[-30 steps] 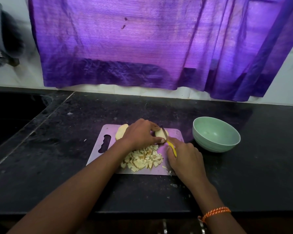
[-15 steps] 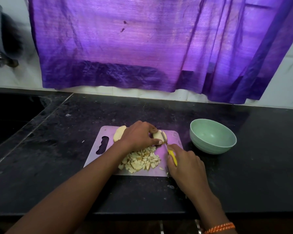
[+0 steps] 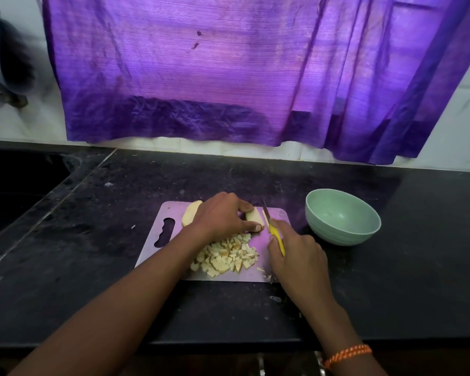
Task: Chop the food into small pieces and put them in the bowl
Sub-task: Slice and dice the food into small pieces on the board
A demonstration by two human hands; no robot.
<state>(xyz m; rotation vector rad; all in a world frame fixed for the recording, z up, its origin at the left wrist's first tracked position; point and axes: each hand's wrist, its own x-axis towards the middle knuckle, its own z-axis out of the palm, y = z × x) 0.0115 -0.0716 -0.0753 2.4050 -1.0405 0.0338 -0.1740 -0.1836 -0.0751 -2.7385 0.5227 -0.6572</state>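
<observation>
Slicing was the step in hand, judging by the layout. Using the cutting board as the landmark: the left hand sat over its far middle, fingers curled down around a pale chunk of food, thumb tip pressed at the chunk's near end. The right hand was at the board's right edge, fingers wrapped tight on the yellow-handled knife, blade just right of the chunk. A pile of diced pieces covered the board's near middle, another uncut piece lay at the far left, and the green bowl stood off the right side with nothing visible in it. Best bet was probably keeping those fingertips tucked back from the blade and taking thin, even slices.
</observation>
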